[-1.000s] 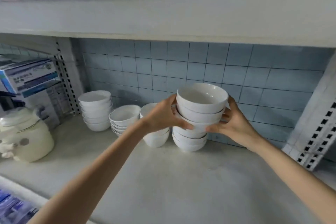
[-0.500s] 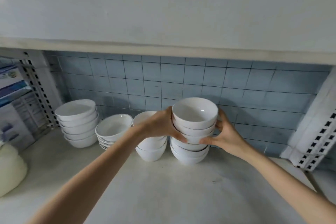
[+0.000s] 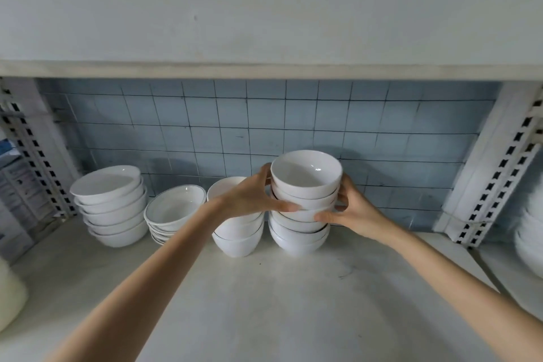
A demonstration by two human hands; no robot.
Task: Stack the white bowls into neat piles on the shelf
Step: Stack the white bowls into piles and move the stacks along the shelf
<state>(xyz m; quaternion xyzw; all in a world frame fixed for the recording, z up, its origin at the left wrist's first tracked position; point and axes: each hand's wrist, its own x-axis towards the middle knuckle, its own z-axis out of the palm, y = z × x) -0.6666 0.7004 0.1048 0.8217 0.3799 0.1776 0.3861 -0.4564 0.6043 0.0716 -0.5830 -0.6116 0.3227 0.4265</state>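
A tall pile of white bowls [image 3: 305,182] stands on the white shelf [image 3: 293,303] near the blue tiled back wall. My left hand [image 3: 252,200] grips the upper bowls of that pile from the left, thumb across the front. My right hand [image 3: 352,209] grips the same bowls from the right, fingers curled round the side. To the left of it stand a short pile of small bowls [image 3: 238,235], partly hidden by my left hand, a pile of shallow bowls [image 3: 174,210], and a pile of several wide bowls [image 3: 111,206].
Perforated white shelf posts rise at the left [image 3: 32,150] and right [image 3: 499,167]. An upper shelf board [image 3: 264,67] hangs low overhead. More white dishes [image 3: 531,229] sit blurred at the far right. A pale rounded object [image 3: 8,297] is at the left edge.
The view has shifted right and down; the boxes and the pale pot have slid out to the left. Both hands stay on the upper bowls, which have settled lower onto the pile.
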